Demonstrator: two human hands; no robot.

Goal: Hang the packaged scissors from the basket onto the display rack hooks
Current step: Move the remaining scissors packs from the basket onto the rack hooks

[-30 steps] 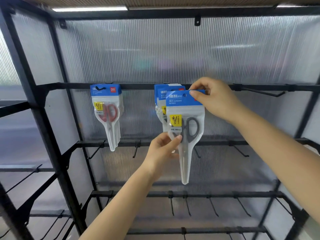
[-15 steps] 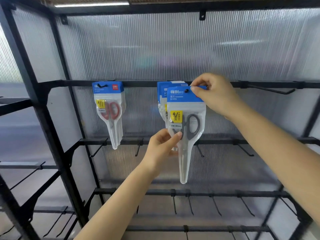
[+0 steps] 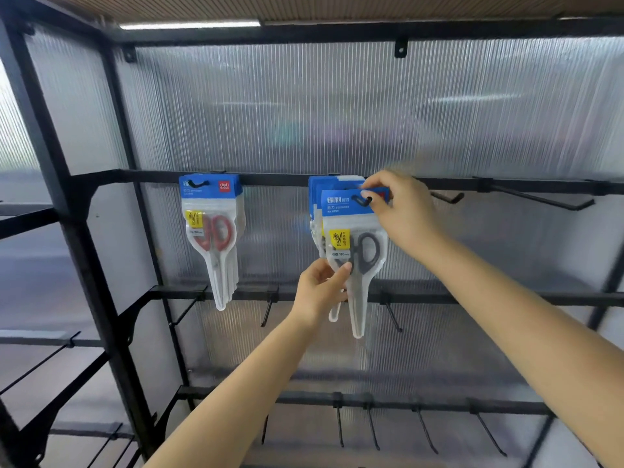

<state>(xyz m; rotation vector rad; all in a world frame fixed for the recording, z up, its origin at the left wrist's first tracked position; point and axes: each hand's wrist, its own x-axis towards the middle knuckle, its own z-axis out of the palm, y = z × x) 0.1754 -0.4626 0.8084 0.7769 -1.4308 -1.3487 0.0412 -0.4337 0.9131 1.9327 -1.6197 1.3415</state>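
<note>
On the middle hook [image 3: 358, 199], both hands' grip pinches the grey scissors pack [image 3: 354, 244].

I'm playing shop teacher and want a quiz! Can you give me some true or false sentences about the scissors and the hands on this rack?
1. The right hand pinches the blue top of the grey-handled scissors pack. True.
2. The left hand hangs free. False: it holds that pack lower down.
3. The red-handled scissors packs hang to the left. True.
4. Every hook on the display rack is full. False: the lower hooks are bare.
</note>
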